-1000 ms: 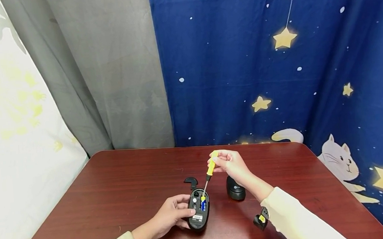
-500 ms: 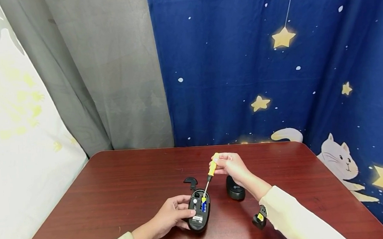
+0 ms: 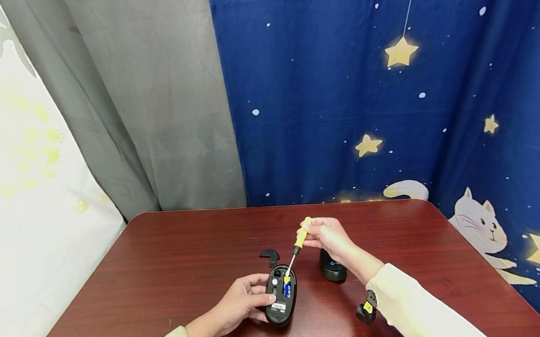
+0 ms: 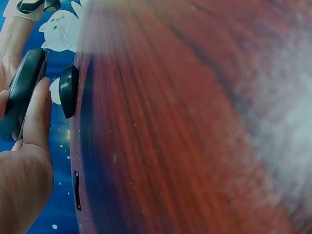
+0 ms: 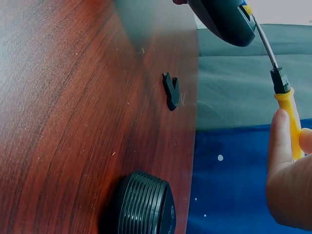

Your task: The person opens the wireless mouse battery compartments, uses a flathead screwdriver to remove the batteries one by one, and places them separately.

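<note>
Your yellow-handled metal screwdriver (image 3: 297, 250) has dipped and leaned slightly right, pinched in your right hand (image 3: 329, 236), its tip apparently against the blue-and-yellow cylindrical battery (image 3: 287, 289) in the upturned black oval plastic mouse (image 3: 280, 305), which your left hand (image 3: 242, 300) grips. Prying too hard could slip the tip or fling the battery out. The screwdriver points down into the mouse, its long axis slanting rightward; the mouse's runs away from you.

The left hand (image 3: 240, 301) grips low while the right hand (image 3: 330, 235) pinches higher up.
</note>
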Available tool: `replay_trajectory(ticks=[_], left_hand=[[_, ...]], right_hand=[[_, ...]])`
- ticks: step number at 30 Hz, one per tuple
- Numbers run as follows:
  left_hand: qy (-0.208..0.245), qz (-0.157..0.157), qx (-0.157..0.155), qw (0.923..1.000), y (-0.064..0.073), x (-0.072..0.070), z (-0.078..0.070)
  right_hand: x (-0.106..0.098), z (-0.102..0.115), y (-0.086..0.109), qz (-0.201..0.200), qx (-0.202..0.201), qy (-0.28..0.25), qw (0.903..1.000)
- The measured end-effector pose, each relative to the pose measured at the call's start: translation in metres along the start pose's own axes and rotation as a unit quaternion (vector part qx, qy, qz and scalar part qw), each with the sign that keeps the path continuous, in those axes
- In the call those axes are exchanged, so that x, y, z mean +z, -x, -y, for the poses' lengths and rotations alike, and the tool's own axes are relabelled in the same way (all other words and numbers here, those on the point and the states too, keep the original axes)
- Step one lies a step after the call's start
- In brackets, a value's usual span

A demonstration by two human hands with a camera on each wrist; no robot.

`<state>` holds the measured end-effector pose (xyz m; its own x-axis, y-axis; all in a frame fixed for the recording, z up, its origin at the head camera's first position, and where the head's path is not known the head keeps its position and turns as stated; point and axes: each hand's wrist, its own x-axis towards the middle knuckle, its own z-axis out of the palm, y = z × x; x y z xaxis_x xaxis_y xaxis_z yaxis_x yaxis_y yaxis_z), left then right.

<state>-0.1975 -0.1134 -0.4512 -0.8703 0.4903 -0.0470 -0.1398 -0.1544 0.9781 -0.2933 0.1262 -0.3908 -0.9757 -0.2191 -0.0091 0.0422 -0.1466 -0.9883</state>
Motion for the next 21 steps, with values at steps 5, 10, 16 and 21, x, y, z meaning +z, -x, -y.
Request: replay_trajectory(ticks=[5, 10, 16, 21], left_hand=[[0.003, -0.001, -0.004, 1.0, 0.001, -0.0004, 0.0003], [0.005, 0.002, -0.004, 1.0, 0.0009, -0.0004, 0.0001], [0.005, 0.003, -0.003, 1.0, 0.0011, -0.0004, 0.0003], [0.008, 0.005, -0.005, 1.0, 0.0015, -0.0001, 0.0015]], right_hand=[[-0.0007, 0.0003, 0.002, 0.004, 0.008, -0.003, 1.0], [-0.0018, 0.0005, 0.0031, 0.001, 0.012, -0.007, 0.9999], [-0.0023, 0.0002, 0.0034, 0.005, 0.012, -0.007, 0.9999], [-0.0026, -0.0006, 0.0044, 0.008, 0.014, -0.009, 0.9998]])
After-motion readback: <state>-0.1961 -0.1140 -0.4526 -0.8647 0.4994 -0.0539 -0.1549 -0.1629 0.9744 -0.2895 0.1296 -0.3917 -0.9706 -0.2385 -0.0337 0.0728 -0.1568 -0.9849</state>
